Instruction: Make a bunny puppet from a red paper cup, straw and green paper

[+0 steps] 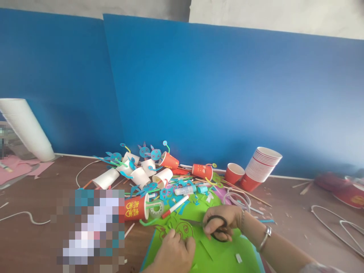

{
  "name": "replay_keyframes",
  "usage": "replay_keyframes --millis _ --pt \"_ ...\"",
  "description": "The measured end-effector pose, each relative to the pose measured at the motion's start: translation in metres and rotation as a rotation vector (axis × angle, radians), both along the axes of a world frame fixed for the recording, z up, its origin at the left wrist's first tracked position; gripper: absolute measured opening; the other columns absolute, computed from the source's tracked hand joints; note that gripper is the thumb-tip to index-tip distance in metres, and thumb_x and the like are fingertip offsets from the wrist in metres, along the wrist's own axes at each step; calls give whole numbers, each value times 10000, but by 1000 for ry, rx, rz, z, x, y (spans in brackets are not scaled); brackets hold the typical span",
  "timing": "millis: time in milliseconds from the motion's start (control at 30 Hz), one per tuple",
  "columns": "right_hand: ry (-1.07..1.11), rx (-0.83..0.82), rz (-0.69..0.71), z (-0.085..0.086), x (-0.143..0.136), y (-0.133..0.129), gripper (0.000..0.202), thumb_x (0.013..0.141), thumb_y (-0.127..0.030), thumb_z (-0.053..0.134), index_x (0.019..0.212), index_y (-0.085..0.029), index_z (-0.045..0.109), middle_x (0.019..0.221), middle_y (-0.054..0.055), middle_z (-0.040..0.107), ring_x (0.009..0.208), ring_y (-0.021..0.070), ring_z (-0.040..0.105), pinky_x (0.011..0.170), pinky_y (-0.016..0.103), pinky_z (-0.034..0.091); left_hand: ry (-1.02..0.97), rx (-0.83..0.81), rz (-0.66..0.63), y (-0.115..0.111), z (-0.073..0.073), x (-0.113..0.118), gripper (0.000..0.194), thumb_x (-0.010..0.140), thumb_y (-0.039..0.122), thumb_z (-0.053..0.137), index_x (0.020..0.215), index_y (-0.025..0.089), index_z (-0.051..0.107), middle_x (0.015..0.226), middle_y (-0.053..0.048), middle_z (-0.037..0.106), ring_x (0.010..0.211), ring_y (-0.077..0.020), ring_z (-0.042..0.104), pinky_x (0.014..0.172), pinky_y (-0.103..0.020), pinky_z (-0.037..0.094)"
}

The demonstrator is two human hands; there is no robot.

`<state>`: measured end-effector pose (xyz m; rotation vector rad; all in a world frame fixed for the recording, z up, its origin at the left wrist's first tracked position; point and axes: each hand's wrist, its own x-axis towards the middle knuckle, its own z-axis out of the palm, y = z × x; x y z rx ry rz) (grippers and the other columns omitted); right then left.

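My right hand [220, 222] grips a pair of black-handled scissors [196, 222], its fingers in the loops and the blades pointing left. Just under the blades lies a piece of green paper [186, 228] with a face and long ears drawn in dark lines. My left hand [176, 252] has its fingers curled on the lower edge of that drawn piece; the fingertips are partly hidden. Beneath both hands spreads a larger green sheet [222, 254] with paper scraps on it. A red-and-white marker [175, 206] and a glue stick [184, 190] lie beyond the blades.
Red and white paper cups with straws and blue cutouts, such as a red cup [133, 208], crowd the table's middle. A cup stack [260, 167] leans at right. A tall white stack [28, 129] stands left. A blue panel [227, 94] closes the back. One patch is pixelated.
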<state>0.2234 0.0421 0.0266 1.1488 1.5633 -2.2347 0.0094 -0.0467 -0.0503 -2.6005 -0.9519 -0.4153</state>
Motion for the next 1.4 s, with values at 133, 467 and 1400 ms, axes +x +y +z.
replay_keyframes --millis 133,467,1400 --pt "-28 25 86 -7 2 6 339 680 -451 706 735 -121 645 382 -78 549 246 53 438 206 125 250 -59 85 28 -1 -2 2 110 699 116 550 759 170 477 494 5 578 443 -184 518 562 -338 329" --pt "-102 57 308 3 -8 45 339 661 -397 765 848 -120 707 412 -67 565 288 54 454 252 128 267 -18 137 55 -4 -1 6 63 739 189 540 701 179 491 479 -3 581 444 -177 496 564 -335 266" --pt "-140 72 524 -4 -35 64 391 598 -460 788 827 -152 711 408 -92 486 338 48 385 315 154 229 -5 60 111 -11 -8 3 113 781 134 543 677 173 526 500 -31 616 491 -175 512 613 -326 260"
